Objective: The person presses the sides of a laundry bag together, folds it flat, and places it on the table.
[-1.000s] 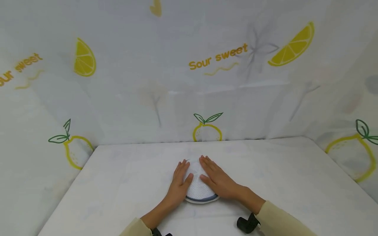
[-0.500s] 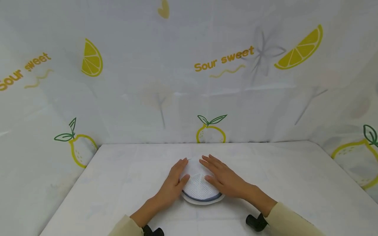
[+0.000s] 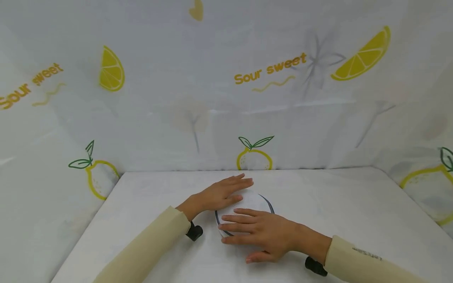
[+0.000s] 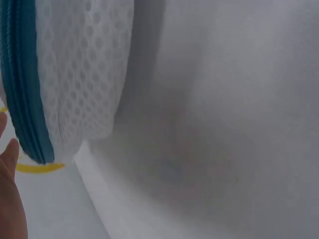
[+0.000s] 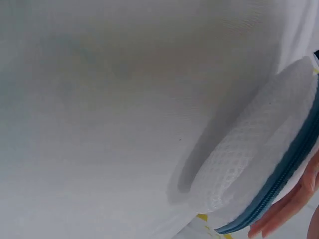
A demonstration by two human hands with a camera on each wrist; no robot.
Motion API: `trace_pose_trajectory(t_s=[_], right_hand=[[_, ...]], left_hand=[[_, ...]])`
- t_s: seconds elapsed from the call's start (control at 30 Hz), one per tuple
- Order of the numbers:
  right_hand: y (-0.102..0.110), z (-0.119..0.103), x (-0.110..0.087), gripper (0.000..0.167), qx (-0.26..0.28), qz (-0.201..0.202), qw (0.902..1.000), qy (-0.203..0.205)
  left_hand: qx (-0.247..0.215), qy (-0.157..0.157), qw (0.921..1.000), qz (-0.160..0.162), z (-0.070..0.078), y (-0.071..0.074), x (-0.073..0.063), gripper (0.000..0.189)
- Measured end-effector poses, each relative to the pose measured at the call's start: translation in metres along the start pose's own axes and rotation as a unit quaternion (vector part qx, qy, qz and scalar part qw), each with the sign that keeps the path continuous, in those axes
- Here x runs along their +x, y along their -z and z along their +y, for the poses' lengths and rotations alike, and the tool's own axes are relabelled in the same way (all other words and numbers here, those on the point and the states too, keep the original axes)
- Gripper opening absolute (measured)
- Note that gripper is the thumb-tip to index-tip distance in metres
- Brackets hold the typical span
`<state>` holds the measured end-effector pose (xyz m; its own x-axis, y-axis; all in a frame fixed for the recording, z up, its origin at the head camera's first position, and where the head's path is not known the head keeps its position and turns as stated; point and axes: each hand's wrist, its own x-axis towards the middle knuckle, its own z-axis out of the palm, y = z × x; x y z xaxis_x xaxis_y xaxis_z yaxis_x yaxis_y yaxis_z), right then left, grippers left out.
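A round white mesh laundry bag [image 3: 252, 202] with a blue zipper round its edge lies between my hands on the white table. My left hand [image 3: 222, 193] reaches over its far left side, fingers straight and pointing right. Across the near side spread the fingers of my right hand [image 3: 261, 232], the thumb held apart toward me. In the left wrist view the teal-blue zipper [image 4: 25, 84] runs along the bag's puffed-up side, with fingertips beside it. The right wrist view shows the mesh wall [image 5: 234, 159] and my fingers behind the zipper. Both hands cover parts of the bag.
A white cloth-covered table [image 3: 336, 208] spreads out around the bag. Behind it hangs a white curtain [image 3: 159, 78] printed with lemons and lettering. Black wrist cameras sit under the left sleeve [image 3: 148, 243] and the right sleeve [image 3: 361, 257].
My left hand has moved from the bag's left side to its far side. My right hand has come down to the near side. The zipper edge has turned from the front to the sides.
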<state>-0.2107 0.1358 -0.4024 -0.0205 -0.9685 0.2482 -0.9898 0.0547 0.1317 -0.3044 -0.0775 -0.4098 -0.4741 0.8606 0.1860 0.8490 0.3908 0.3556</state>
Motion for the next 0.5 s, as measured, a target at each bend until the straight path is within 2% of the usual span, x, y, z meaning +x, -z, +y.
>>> trace_pose_trajectory(t_s=[0.1, 0.2, 0.4, 0.5], right_hand=[[-0.007, 0.002, 0.002, 0.066, -0.004, -0.006, 0.9997, 0.025], [-0.014, 0.006, 0.004, 0.064, -0.007, -0.009, 0.9987, 0.050], [-0.025, 0.013, 0.005, 0.063, -0.005, -0.026, 0.9967, 0.076], [-0.030, 0.016, 0.007, 0.065, 0.000, -0.030, 0.9962, 0.081]], left_hand=[[-0.014, -0.043, 0.9989, -0.006, -0.001, -0.005, 0.015, 0.049], [-0.024, -0.062, 0.9977, -0.011, -0.002, -0.012, 0.023, 0.048], [-0.039, -0.080, 0.9956, -0.027, -0.004, -0.022, 0.027, 0.045], [-0.045, -0.071, 0.9958, -0.036, -0.005, -0.025, 0.024, 0.045]])
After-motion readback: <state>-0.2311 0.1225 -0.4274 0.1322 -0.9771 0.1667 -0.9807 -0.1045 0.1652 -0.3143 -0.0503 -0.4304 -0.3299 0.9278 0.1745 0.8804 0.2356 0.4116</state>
